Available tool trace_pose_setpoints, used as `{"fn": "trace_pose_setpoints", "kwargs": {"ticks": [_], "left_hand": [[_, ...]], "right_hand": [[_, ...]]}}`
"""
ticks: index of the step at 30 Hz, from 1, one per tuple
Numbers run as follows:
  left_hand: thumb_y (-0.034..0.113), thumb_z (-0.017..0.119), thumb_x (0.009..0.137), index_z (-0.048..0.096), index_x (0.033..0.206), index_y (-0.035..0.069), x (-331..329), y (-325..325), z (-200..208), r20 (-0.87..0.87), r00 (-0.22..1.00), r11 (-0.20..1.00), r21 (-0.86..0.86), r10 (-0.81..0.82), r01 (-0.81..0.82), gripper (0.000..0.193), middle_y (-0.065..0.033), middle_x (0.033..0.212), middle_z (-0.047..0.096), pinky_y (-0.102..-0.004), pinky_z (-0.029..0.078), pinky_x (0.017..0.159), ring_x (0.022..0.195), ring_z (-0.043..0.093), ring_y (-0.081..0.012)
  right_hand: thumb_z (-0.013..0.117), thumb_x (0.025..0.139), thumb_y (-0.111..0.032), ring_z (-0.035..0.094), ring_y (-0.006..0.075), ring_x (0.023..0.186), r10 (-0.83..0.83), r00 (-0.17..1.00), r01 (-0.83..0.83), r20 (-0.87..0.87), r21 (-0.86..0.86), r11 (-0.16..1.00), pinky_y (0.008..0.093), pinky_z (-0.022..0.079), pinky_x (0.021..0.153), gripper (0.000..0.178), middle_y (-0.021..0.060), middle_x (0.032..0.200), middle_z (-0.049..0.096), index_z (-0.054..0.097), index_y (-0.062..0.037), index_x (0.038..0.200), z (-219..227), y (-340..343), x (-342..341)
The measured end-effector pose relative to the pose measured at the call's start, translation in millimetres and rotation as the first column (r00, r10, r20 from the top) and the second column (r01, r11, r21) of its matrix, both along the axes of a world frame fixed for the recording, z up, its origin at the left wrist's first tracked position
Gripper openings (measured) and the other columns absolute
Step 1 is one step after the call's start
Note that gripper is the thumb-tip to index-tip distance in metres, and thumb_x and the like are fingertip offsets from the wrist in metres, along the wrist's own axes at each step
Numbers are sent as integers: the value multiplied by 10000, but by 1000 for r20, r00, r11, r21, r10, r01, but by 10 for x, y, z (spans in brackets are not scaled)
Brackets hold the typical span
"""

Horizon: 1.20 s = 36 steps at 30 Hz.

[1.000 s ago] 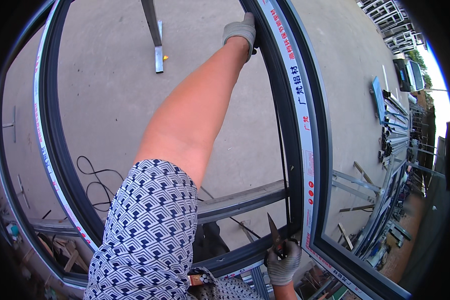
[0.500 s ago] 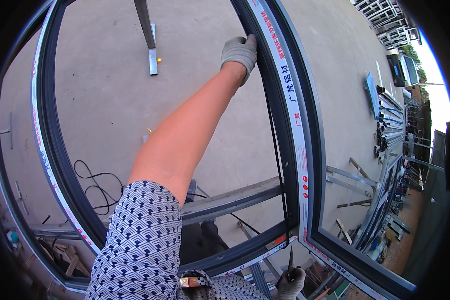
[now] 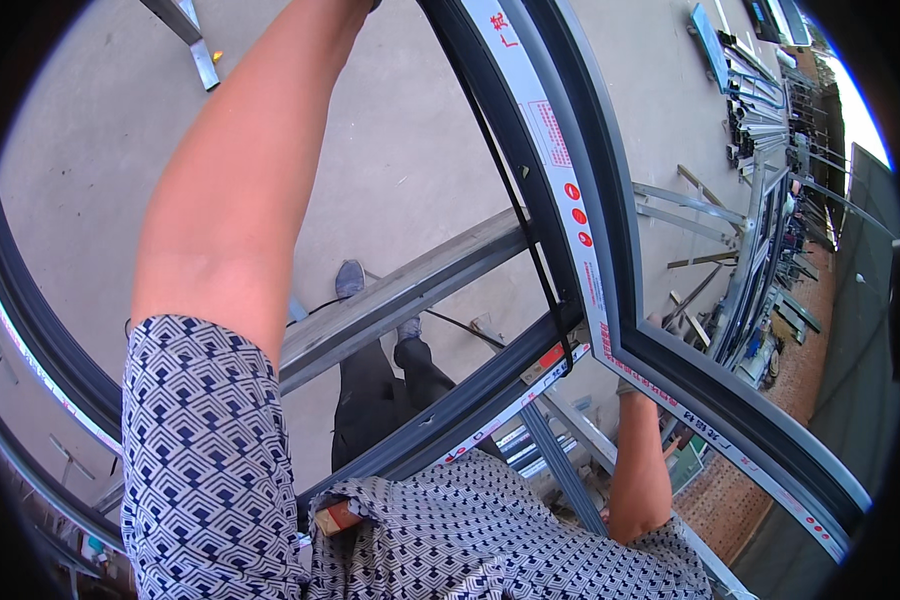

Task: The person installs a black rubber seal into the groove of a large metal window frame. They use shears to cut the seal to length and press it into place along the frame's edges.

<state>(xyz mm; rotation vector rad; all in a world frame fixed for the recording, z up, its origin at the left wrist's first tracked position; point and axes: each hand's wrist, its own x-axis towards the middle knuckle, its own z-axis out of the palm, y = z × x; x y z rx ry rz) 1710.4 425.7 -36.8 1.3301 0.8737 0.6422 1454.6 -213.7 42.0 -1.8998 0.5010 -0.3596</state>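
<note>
A large dark window frame (image 3: pixel 596 170) with white, red-printed protective film on its faces spreads before me. Up the left side stretches my bare left forearm (image 3: pixel 235 170); only a sliver of its glove shows at the top edge, so the fingers are out of view. A thin black rubber strip (image 3: pixel 510 175) runs loosely along the inner edge of the frame's right member, its end curling over the corner. My right hand (image 3: pixel 625 385), gloved, reaches up behind the lower right member, which hides most of it. Whether it holds anything cannot be seen.
A grey metal beam (image 3: pixel 410 290) crosses under the frame, above my shoes. A metal leg (image 3: pixel 205 65) stands on the concrete floor at upper left. Stacked metal profiles (image 3: pixel 755 125), a blue panel (image 3: pixel 710 48) and racks with loose parts line the right side.
My view has shifted, and the left hand has almost left it at the top. My right hand, earlier low with a pointed knife-like tool, has risen behind the frame; the tool is out of sight.
</note>
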Motion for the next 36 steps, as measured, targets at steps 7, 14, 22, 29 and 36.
{"fn": "trace_pose_setpoints", "kwargs": {"ticks": [7,14,22,29,36], "left_hand": [[383,555,972,704,979,-57,-43,-13,-185,259,965,955,-272,-48,121,465,-172,810,708,-370,536,638,703,686,-252],[392,492,989,692,998,2,-377,-211,202,-153,985,994,71,-77,89,439,-253,1051,702,-463,518,894,1018,673,-403],[385,413,1026,632,1053,6,-494,-246,429,-209,975,997,-42,-77,70,438,-242,1056,695,-490,514,887,1027,656,-423],[404,391,1032,642,1056,12,-522,-388,366,-226,963,988,9,-148,154,466,-241,1075,691,-498,507,896,1044,646,-426],[446,358,1039,675,1103,15,-465,-247,419,-226,962,982,-138,-154,125,539,-226,1082,694,-488,503,902,1050,650,-405]], "right_hand": [[802,865,-301,597,144,618,31,999,-41,-42,-249,968,280,513,588,501,52,751,611,518,-12,1160,50,989,665],[812,858,-238,600,121,744,14,993,-47,-115,-290,956,271,500,648,445,69,874,648,538,-20,1134,-219,922,727],[800,861,-177,620,130,742,32,998,-44,-57,-228,973,278,527,666,366,64,869,658,563,-34,1100,-217,1148,790],[795,850,-112,627,129,749,50,998,-60,-43,-256,965,282,538,667,330,64,869,665,572,-29,1079,-360,942,833],[781,848,-62,625,137,756,28,999,-37,-35,-273,961,287,540,677,308,80,895,669,581,-10,1078,-376,1000,871]]}}
